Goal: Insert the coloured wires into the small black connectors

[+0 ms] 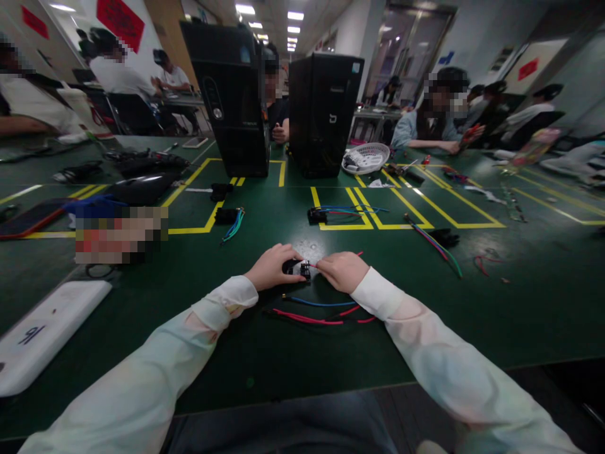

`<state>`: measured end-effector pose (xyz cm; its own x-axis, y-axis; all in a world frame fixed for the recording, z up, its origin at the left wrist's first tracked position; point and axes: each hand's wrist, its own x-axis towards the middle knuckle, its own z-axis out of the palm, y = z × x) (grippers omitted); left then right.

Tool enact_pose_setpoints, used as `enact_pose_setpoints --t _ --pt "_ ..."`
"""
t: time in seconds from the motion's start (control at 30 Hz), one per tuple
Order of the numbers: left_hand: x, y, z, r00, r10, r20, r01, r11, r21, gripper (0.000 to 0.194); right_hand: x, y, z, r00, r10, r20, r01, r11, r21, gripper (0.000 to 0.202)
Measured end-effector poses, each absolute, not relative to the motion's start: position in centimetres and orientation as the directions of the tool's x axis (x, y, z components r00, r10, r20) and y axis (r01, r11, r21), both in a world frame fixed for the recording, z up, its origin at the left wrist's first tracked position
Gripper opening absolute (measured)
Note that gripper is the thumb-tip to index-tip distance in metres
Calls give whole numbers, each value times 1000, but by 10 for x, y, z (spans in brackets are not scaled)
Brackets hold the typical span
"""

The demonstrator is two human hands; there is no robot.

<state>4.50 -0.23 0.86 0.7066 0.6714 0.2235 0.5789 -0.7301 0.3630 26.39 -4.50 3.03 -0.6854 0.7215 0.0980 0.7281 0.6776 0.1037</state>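
My left hand (273,268) is closed on a small black plastic connector block (305,270) with a pale part at its side, held just above the green table. Pinched in the fingers of my right hand (343,271) is a red wire (314,265), its left end pointing at the block. Whether that end sits inside the block or only touches it, I cannot tell. On the table below my hands lie a blue wire (316,302) with a brass-coloured end and several red wires (307,317), partly hidden by my right sleeve.
Beyond my hands are black connectors with coloured wires (231,224), (317,215) and yellow tape outlines (345,227). Two black computer towers (326,113) stand at the back, beside a white basket (373,157). A white case (51,334) lies left. Other people sit around.
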Motion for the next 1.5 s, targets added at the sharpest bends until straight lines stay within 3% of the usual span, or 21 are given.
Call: enact_pose_setpoints --t 0.3,0.67,1.1,1.37,1.5 --pt "45 -2 7 711 662 237 568 -740 362 45 260 -47 18 -597 756 268 802 559 209 21" --pt "44 -4 7 692 679 244 580 -725 372 43 256 -49 34 -622 782 39 776 611 157 18" --pt "45 -3 8 704 667 244 583 -739 337 43 256 -50 21 -612 746 262 790 560 250 22" --pt "44 -3 6 695 676 244 586 -730 352 45 258 -47 29 -625 774 100 780 615 117 17" --pt "44 -2 6 693 680 241 584 -725 366 44 258 -47 27 -614 784 95 789 604 114 17"
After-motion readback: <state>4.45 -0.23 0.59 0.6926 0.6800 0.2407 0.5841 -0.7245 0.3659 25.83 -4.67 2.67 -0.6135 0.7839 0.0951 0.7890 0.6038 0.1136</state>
